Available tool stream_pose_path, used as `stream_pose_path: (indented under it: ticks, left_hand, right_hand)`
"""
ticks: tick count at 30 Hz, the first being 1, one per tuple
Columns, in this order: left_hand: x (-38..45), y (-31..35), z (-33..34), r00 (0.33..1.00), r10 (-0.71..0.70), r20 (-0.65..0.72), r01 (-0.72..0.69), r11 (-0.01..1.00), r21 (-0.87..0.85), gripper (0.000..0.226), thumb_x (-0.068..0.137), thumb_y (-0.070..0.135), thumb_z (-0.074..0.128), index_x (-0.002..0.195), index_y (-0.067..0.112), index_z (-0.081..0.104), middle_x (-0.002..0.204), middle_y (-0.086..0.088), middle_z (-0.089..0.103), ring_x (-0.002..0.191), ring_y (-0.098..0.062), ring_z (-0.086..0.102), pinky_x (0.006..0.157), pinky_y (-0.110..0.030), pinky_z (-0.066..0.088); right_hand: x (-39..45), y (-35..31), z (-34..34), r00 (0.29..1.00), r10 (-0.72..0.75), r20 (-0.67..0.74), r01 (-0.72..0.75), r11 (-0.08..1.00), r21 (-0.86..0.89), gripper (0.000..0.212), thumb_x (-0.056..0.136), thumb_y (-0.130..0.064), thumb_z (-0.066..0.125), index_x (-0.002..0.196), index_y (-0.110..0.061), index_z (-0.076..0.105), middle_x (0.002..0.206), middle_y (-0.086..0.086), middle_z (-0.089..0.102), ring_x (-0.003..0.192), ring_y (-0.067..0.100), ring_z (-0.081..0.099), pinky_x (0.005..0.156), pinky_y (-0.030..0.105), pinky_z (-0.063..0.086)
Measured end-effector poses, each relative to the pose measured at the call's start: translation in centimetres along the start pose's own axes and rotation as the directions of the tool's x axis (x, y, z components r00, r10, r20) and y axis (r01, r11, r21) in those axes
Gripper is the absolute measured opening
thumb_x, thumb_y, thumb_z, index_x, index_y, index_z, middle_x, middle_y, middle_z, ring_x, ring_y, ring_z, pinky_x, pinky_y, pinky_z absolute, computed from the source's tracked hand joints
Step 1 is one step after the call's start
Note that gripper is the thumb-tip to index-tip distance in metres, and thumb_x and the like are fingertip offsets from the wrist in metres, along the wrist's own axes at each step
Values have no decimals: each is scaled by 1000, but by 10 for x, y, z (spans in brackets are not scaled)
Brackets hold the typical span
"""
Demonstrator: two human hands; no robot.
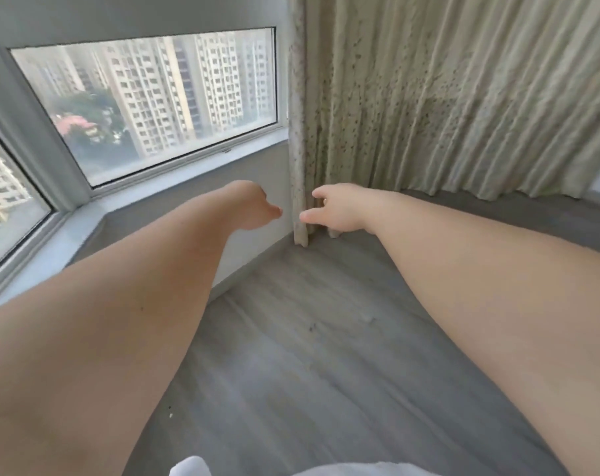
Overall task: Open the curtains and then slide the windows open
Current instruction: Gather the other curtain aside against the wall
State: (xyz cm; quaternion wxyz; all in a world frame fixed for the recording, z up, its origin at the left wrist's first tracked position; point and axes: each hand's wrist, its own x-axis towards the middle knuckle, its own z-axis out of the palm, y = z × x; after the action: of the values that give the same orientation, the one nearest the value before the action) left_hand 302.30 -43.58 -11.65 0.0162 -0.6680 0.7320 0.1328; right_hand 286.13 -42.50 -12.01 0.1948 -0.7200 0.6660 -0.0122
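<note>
Item: pale cream pleated fabric curtain with dark speckles (429, 108), hanging vertically, covering the right side; the grey-framed glass window (147, 97) at left is standing uncovered. Left hand (254, 207) and right hand (340, 209) are reaching out, fingers loosely spread, gripping nothing. The curtain's leading edge is lying between them, seemingly touching the nearer right fingertips.

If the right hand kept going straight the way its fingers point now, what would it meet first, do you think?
Most likely the curtain: the right hand has open fingers aimed at its hanging left edge, close by. Depth is unclear, so contact cannot be ruled out.
</note>
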Motion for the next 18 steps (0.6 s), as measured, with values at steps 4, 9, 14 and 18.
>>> stream_pose_path:
  ticks: [4,9,14,18]
  left_hand:
    - [69,46,-3,996,93,10,-93,995,-37,61,88,46,46,139,13,34,141,-12,39,123,-31,40,90,-36,38]
    - [165,103,-15,988,146,-51,-147,989,-16,56,88,44,46,133,12,40,126,-12,49,100,-28,48,70,-33,35]
    - [264,168,-48,977,154,-147,-164,985,-57,60,88,43,48,136,9,34,122,-15,50,88,-26,46,67,-32,39]
    - [335,192,-61,982,60,-180,-76,993,-85,73,87,48,47,143,12,19,137,-17,38,86,-26,47,64,-34,42]
  right_hand:
    - [45,57,-25,995,95,-43,-92,993,74,76,90,-58,49,151,-21,23,155,4,31,139,25,32,108,39,29]
    - [116,129,-61,984,152,-93,-136,978,157,79,88,-59,50,152,-25,18,157,3,27,140,26,31,108,42,29]
    - [200,195,-131,971,180,-158,-147,969,199,82,87,-59,51,152,-25,13,157,5,25,140,28,30,108,43,30]
    - [270,226,-170,964,143,-225,-78,959,274,84,87,-57,54,152,-25,12,158,7,22,140,29,29,109,46,29]
